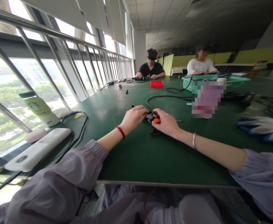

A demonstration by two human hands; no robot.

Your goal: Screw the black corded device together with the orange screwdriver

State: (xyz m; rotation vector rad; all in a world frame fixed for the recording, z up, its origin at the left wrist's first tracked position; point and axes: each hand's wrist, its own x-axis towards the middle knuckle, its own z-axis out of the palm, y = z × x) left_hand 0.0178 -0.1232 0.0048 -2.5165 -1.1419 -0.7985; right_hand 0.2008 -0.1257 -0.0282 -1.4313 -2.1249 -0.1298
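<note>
A small black device [149, 117] with parts showing lies low over the table in front of me, mostly covered by my hands. My left hand [134, 117] has its fingers closed over the device's left side. My right hand [166, 122] is wrapped round an orange-and-black screwdriver [157, 120], beside the device's right side. The thin metal shaft sticks out to the right behind that hand. A black cable [158, 96] arcs away behind the device. Below it, a dark piece [155, 132] rests on the green table [136, 158]; its kind is unclear.
On the left stand a bottle [40, 109] and a white power bank [39, 149] with a black cable. A red tray [156, 84] and a green basket [188, 83] with cables sit farther back. Gloves [262, 126] lie right. Two people [151, 67] sit across the table.
</note>
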